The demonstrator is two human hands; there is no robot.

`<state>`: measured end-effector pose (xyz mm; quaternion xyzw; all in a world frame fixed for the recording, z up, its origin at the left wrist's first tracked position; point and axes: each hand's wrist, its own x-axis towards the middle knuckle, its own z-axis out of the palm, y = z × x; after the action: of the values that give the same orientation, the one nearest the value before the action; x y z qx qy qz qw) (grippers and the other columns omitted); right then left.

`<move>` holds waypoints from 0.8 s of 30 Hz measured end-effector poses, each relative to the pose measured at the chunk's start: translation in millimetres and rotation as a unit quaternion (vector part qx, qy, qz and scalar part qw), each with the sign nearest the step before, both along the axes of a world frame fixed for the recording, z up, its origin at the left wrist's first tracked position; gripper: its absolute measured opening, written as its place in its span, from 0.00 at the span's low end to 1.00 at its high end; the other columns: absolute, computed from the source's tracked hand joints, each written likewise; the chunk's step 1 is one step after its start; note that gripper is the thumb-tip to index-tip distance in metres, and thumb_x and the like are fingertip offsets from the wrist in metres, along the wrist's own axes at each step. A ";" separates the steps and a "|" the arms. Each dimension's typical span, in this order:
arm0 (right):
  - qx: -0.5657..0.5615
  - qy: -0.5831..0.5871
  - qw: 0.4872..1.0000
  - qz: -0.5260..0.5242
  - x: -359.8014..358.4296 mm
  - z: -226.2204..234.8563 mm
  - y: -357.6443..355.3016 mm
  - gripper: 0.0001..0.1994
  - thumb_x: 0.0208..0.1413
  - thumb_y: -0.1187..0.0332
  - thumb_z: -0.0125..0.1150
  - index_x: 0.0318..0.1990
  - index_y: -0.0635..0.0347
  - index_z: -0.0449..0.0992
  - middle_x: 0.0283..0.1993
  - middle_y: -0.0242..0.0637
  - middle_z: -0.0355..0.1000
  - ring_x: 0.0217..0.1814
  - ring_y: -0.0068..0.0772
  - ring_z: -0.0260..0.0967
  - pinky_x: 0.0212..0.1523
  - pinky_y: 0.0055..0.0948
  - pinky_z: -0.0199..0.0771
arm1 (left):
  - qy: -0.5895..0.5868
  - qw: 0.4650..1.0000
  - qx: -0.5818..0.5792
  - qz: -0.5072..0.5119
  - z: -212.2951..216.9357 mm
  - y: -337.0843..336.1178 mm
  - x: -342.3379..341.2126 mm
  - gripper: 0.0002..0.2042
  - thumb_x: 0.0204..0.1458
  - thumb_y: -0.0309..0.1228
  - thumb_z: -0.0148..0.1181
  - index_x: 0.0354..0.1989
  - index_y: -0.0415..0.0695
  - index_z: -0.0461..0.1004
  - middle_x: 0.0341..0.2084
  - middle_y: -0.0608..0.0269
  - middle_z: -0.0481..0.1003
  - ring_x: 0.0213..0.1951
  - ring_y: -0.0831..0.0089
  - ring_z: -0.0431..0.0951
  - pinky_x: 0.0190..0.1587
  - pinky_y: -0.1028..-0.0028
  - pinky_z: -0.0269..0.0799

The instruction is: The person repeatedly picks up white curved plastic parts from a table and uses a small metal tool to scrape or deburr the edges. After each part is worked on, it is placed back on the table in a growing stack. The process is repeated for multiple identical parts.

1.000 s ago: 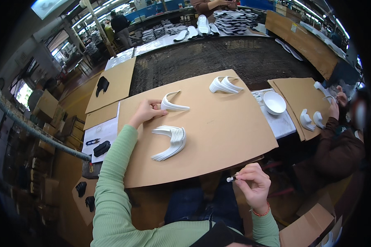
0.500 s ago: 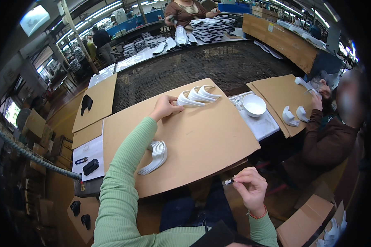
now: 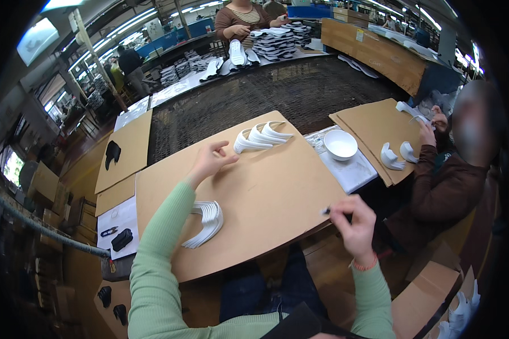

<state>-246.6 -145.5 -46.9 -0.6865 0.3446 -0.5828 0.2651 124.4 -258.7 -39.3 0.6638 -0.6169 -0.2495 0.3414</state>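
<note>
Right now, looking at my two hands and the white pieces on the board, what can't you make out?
- Head view: the small dark tool in the right hand is mostly hidden by the fingers; its kind is unclear.
- The stack of white curved pieces is partly covered by the left sleeve.
- Whether the left hand touches the fanned white pieces is unclear.

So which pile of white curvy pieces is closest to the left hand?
The fanned pile of white pieces at the board's far edge, just past the left hand. The other stack lies beside the forearm.
</note>
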 end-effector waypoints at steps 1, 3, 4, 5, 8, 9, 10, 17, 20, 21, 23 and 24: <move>0.028 -0.003 0.999 -0.028 -6.2 -0.7 -14.9 0.05 0.43 0.81 0.63 0.29 0.65 0.76 0.29 0.39 0.73 0.32 0.29 0.70 0.36 0.25 0.68 | 0.015 1.000 -0.003 -0.011 4.5 14.6 2.7 0.30 0.41 0.36 0.72 0.53 0.36 0.71 0.19 0.74 0.67 0.21 0.86 0.67 0.24 0.82 0.63; -0.008 0.006 0.998 -0.066 -19.4 -4.4 -61.0 0.02 0.48 0.77 0.61 0.30 0.65 0.76 0.28 0.34 0.74 0.30 0.23 0.68 0.32 0.23 0.64 | 0.033 0.999 0.002 -0.024 14.1 49.7 10.0 0.28 0.42 0.37 0.71 0.52 0.36 0.72 0.18 0.75 0.64 0.21 0.87 0.63 0.24 0.83 0.60; -0.007 0.041 0.993 -0.111 -27.7 -8.0 -83.3 0.03 0.49 0.74 0.61 0.29 0.65 0.76 0.27 0.32 0.74 0.29 0.21 0.68 0.31 0.22 0.62 | 0.028 0.999 0.006 -0.021 18.2 67.1 12.9 0.27 0.43 0.36 0.71 0.52 0.36 0.72 0.18 0.76 0.63 0.20 0.88 0.61 0.24 0.84 0.58; 0.020 0.028 0.991 -0.130 -32.3 -12.5 -109.6 0.05 0.49 0.72 0.62 0.29 0.65 0.77 0.26 0.32 0.75 0.28 0.21 0.68 0.30 0.22 0.63 | 0.044 0.999 0.005 -0.032 21.4 85.6 15.7 0.26 0.44 0.35 0.70 0.51 0.35 0.72 0.18 0.77 0.61 0.20 0.88 0.59 0.23 0.84 0.57; 0.012 0.062 0.983 -0.170 -43.6 -27.3 -176.1 0.06 0.46 0.71 0.64 0.29 0.64 0.79 0.25 0.36 0.75 0.28 0.28 0.71 0.31 0.29 0.68 | 0.063 0.998 0.014 -0.022 25.6 133.5 19.5 0.25 0.46 0.32 0.68 0.52 0.33 0.71 0.17 0.78 0.60 0.20 0.90 0.59 0.22 0.85 0.54; 0.049 0.099 0.973 -0.201 -46.8 -32.2 -192.3 0.05 0.44 0.71 0.65 0.28 0.63 0.80 0.25 0.37 0.75 0.30 0.31 0.71 0.33 0.31 0.69 | 0.084 0.996 0.020 -0.016 23.6 144.8 17.6 0.25 0.47 0.31 0.67 0.52 0.33 0.70 0.17 0.78 0.60 0.20 0.90 0.60 0.22 0.86 0.55; 0.022 0.158 0.965 -0.207 -48.4 -36.8 -206.1 0.05 0.43 0.71 0.66 0.28 0.62 0.80 0.28 0.37 0.74 0.33 0.32 0.70 0.36 0.32 0.68 | 0.099 0.995 0.024 -0.009 21.3 155.0 15.8 0.25 0.48 0.30 0.66 0.53 0.33 0.69 0.18 0.78 0.61 0.20 0.90 0.61 0.22 0.86 0.56; 0.082 0.418 0.861 -0.277 -48.0 -56.7 -245.1 0.04 0.35 0.70 0.69 0.24 0.51 0.83 0.44 0.38 0.68 0.56 0.41 0.58 0.55 0.41 0.56 | 0.227 0.972 0.050 0.029 6.7 171.1 12.2 0.28 0.50 0.28 0.65 0.57 0.28 0.63 0.21 0.74 0.66 0.22 0.90 0.66 0.27 0.88 0.64; 0.076 0.427 0.857 -0.279 -47.6 -60.2 -251.2 0.05 0.32 0.70 0.70 0.22 0.50 0.83 0.46 0.39 0.68 0.58 0.42 0.56 0.56 0.41 0.54 | 0.269 0.960 0.073 0.027 7.1 172.4 12.9 0.27 0.52 0.27 0.63 0.58 0.28 0.62 0.23 0.71 0.69 0.24 0.88 0.69 0.27 0.86 0.66; 0.073 0.429 0.856 -0.280 -47.8 -61.2 -252.3 0.05 0.32 0.70 0.70 0.22 0.50 0.83 0.46 0.39 0.68 0.58 0.43 0.56 0.56 0.41 0.54 | 0.265 0.962 0.068 0.021 8.1 173.1 12.7 0.26 0.52 0.26 0.61 0.58 0.29 0.62 0.23 0.71 0.69 0.24 0.88 0.69 0.27 0.86 0.67; 0.076 0.439 0.852 -0.275 -47.9 -62.3 -254.3 0.05 0.30 0.71 0.70 0.21 0.50 0.83 0.48 0.40 0.68 0.59 0.43 0.55 0.57 0.41 0.53 | 0.244 0.967 0.067 0.028 11.5 176.0 12.4 0.23 0.53 0.24 0.59 0.57 0.30 0.64 0.23 0.70 0.69 0.24 0.86 0.70 0.26 0.85 0.68; 0.077 0.443 0.850 -0.273 -47.9 -62.6 -255.0 0.06 0.30 0.71 0.70 0.21 0.50 0.83 0.49 0.41 0.68 0.60 0.44 0.55 0.58 0.41 0.53 | 0.219 0.974 0.048 0.023 13.6 178.2 12.2 0.21 0.53 0.24 0.58 0.55 0.31 0.66 0.23 0.69 0.70 0.24 0.86 0.70 0.26 0.85 0.68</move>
<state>-294.5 -400.6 -109.5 -0.7278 0.6428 -0.2368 -0.0330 136.6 -80.6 -25.7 0.6227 -0.4992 -0.4102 0.4413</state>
